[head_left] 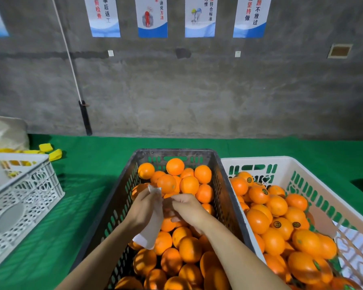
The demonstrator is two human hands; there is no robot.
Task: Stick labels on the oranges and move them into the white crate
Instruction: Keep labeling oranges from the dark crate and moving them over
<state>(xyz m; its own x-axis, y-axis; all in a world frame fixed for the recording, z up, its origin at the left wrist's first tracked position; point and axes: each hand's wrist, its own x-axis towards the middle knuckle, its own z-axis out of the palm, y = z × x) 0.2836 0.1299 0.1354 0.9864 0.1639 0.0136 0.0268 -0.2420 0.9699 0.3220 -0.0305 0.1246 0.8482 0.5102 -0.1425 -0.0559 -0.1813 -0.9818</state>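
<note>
Both our hands sit over the black crate, which is packed with bare oranges. Our left hand is curled around a white label strip, which hangs down past the wrist. Our right hand has its fingers bent in, pinching at the strip's upper edge; we cannot tell whether a label has come free.

We judge the strip to be thin, limp and almost weightless, so it needs the left hand to keep it taut while the right picks a sticker by its edge only, as the sticky side will grab skin.

The oranges look firm, round and fairly heavy for their size, with a waxy, slightly slippery peel. They will roll if nudged, so we would cup one from above with the fingers spread around its widest part. We would press the label onto a smooth patch of peel.

The white crate stands just beside the black one on the right of the green bench. It holds labelled oranges, so fruit should be set down rather than dropped.
</note>
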